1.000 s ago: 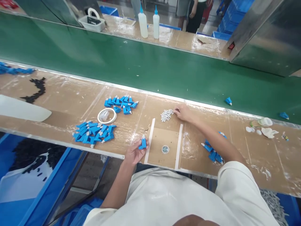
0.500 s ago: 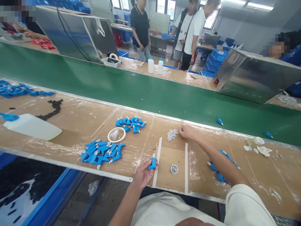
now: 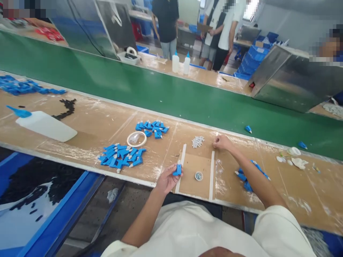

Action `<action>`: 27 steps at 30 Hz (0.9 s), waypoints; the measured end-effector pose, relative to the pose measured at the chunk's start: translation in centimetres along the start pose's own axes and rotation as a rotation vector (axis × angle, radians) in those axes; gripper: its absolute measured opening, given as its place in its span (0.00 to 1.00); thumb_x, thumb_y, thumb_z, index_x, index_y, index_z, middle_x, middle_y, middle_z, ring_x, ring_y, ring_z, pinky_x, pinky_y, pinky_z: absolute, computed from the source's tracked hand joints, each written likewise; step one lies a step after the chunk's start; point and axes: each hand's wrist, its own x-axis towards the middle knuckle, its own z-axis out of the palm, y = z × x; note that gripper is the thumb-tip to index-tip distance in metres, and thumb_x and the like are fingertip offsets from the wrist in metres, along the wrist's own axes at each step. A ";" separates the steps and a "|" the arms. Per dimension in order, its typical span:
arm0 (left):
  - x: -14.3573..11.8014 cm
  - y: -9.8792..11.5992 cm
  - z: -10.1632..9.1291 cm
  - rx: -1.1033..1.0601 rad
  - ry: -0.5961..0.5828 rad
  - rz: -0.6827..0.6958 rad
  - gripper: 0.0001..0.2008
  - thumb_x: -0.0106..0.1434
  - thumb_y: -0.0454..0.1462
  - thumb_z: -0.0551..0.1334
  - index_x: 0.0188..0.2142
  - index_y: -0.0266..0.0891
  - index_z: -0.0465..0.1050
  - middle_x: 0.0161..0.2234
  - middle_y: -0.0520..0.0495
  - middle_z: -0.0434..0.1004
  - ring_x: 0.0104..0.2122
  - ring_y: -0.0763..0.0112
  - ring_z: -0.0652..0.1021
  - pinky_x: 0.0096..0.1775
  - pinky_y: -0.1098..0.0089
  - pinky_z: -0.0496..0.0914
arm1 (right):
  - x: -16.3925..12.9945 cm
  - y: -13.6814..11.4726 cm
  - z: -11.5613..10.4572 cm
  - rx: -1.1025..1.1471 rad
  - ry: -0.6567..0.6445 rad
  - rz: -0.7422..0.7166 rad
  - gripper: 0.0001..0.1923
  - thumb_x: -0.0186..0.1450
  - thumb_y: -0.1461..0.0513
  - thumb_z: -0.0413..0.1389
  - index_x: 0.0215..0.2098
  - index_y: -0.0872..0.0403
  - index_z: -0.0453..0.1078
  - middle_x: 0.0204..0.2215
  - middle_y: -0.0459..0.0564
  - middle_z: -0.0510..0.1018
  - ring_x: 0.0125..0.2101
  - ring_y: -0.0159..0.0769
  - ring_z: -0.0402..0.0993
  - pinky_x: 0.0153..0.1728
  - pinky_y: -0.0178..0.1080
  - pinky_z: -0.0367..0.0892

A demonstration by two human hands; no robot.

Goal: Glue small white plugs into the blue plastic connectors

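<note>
Left hand [image 3: 166, 179] raised at near bench edge, fingers pinched around small blue connector [image 3: 177, 169], white tip up. Right hand [image 3: 222, 142] stretched forward, loosely curled, resting just right of white ferrule pile [image 3: 197, 141]; contents cannot be told.

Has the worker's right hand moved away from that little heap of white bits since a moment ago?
Yes. The right hand was touching the pile of white bits before; now it sits clear of it, further right, beyond the right-hand white strip.
</note>
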 end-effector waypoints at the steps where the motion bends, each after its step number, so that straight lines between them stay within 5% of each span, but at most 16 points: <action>1: -0.1 0.1 0.0 0.001 0.013 0.005 0.08 0.55 0.31 0.71 0.35 0.31 0.76 0.29 0.43 0.79 0.27 0.74 0.78 0.26 0.78 0.73 | 0.1 0.4 0.1 0.026 -0.004 0.005 0.04 0.51 0.68 0.57 0.21 0.55 0.73 0.23 0.47 0.82 0.28 0.35 0.78 0.27 0.31 0.65; 6: -0.3 0.4 0.4 0.011 0.034 -0.009 0.08 0.55 0.31 0.71 0.35 0.31 0.75 0.30 0.44 0.79 0.26 0.74 0.78 0.24 0.79 0.71 | 1.0 1.7 0.2 0.091 0.041 0.005 0.05 0.55 0.66 0.58 0.30 0.55 0.76 0.28 0.48 0.84 0.31 0.35 0.80 0.33 0.31 0.70; 12: -0.3 0.2 0.5 0.029 0.008 0.016 0.09 0.55 0.32 0.72 0.35 0.31 0.78 0.30 0.44 0.79 0.27 0.73 0.78 0.25 0.78 0.72 | 5.8 -0.5 -1.7 0.060 0.249 -0.038 0.11 0.56 0.67 0.56 0.35 0.56 0.78 0.39 0.55 0.85 0.42 0.41 0.79 0.47 0.38 0.71; 17: -0.3 0.0 0.3 -0.013 0.040 0.041 0.10 0.53 0.32 0.74 0.34 0.31 0.78 0.31 0.43 0.80 0.29 0.73 0.79 0.29 0.76 0.74 | 9.5 -0.8 -4.3 0.120 0.191 -0.008 0.07 0.56 0.69 0.57 0.29 0.57 0.77 0.26 0.53 0.83 0.31 0.37 0.79 0.38 0.35 0.72; 22: -0.5 0.2 0.6 -0.042 0.089 0.030 0.10 0.52 0.32 0.74 0.33 0.33 0.77 0.33 0.44 0.80 0.30 0.71 0.79 0.31 0.73 0.76 | 8.6 1.3 -5.3 0.177 0.102 -0.026 0.01 0.56 0.67 0.61 0.28 0.57 0.76 0.22 0.51 0.81 0.24 0.33 0.76 0.33 0.35 0.71; 27: -0.5 0.5 0.3 -0.016 0.070 -0.051 0.12 0.53 0.32 0.74 0.35 0.31 0.76 0.31 0.45 0.78 0.29 0.72 0.78 0.29 0.73 0.74 | 5.9 1.3 -1.6 0.142 0.001 -0.195 0.05 0.58 0.65 0.62 0.33 0.57 0.79 0.27 0.50 0.83 0.29 0.34 0.78 0.34 0.34 0.70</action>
